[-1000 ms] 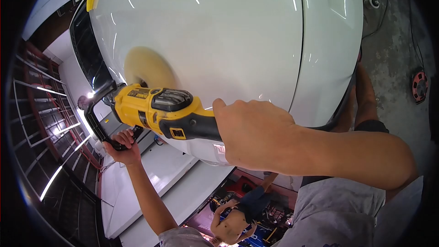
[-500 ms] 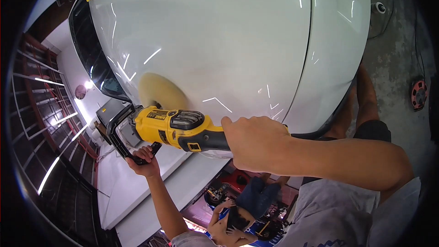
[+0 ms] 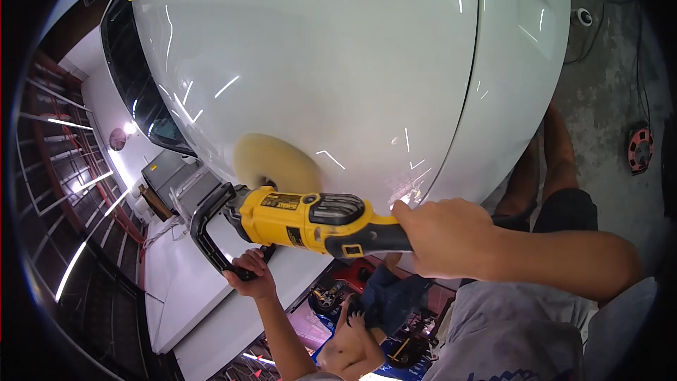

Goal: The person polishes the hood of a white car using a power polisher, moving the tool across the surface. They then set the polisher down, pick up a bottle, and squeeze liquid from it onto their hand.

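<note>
**Polisher (image 3: pixel 282 222) gripped at both ends!**

There it is, the yellow DeWalt, slung between the hands, blurred pad (image 3: pixel 282 162) against the white car panel (image 3: pixel 317 63). Right hand (image 3: pixel 448 233) wraps the rear grip (image 3: pixel 384 236); left hand (image 3: pixel 257 279) clasps the black front handle (image 3: pixel 199 231). Looks hefty, rigid-bodied, soft-padded; those two handles are the spots to hold.

"DEWALT" lbl (image 3: pixel 281 202) on yel. polisher (image 3: pixel 314 221)

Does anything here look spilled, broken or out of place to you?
Nothing clearly looks wrong. The white car panel shows no obvious dent or spill around the yellow power tool. At most, a dark cable trails loosely over the worn, patchy floor.
</note>
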`<action>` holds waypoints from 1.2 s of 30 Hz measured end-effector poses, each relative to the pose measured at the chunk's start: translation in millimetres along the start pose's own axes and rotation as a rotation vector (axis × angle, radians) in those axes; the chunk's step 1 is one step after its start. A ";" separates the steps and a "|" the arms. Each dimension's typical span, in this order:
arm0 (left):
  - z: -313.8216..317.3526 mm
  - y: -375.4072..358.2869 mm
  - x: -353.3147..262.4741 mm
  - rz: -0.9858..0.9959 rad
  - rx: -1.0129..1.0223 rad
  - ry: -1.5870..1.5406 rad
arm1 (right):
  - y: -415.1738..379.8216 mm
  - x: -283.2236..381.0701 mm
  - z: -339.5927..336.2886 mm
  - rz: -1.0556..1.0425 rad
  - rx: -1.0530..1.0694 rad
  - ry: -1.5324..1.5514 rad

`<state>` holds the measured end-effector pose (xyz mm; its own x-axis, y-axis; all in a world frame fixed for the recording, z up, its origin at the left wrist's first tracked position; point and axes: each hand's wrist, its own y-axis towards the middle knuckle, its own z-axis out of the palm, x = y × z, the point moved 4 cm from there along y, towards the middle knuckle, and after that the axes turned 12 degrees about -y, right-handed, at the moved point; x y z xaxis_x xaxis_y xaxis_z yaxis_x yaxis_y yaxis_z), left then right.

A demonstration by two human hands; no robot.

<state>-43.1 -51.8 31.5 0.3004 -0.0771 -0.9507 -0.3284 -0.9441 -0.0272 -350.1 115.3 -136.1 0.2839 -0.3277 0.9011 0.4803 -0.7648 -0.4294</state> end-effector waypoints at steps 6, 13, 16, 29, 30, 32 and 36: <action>19.0 -1.9 -0.3 0.011 0.039 -0.031 | -20.3 -9.7 8.9 0.025 -0.017 -0.020; 34.8 54.2 -23.1 0.039 0.105 -0.037 | -23.7 8.0 -23.8 0.042 -0.098 -0.046; 42.4 84.0 -33.4 0.048 0.155 -0.056 | -18.8 17.1 -35.6 0.039 -0.165 -0.051; 44.5 152.6 -48.6 0.027 0.238 -0.043 | 0.7 35.9 -69.7 -0.051 -0.273 0.027; 46.8 152.1 -48.8 0.032 0.249 -0.038 | 0.6 34.0 -69.1 -0.020 -0.271 0.030; 53.5 150.8 -49.4 0.039 0.262 -0.034 | -4.4 30.2 -68.3 -0.009 -0.268 0.009; 60.0 143.7 -48.5 0.051 0.313 -0.061 | -14.4 24.8 -64.2 0.034 -0.224 -0.002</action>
<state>-158.5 -164.5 55.2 0.2254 -0.0933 -0.9698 -0.6038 -0.7946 -0.0639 -403.2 82.6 -103.8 0.2987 -0.3548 0.8859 0.2739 -0.8574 -0.4357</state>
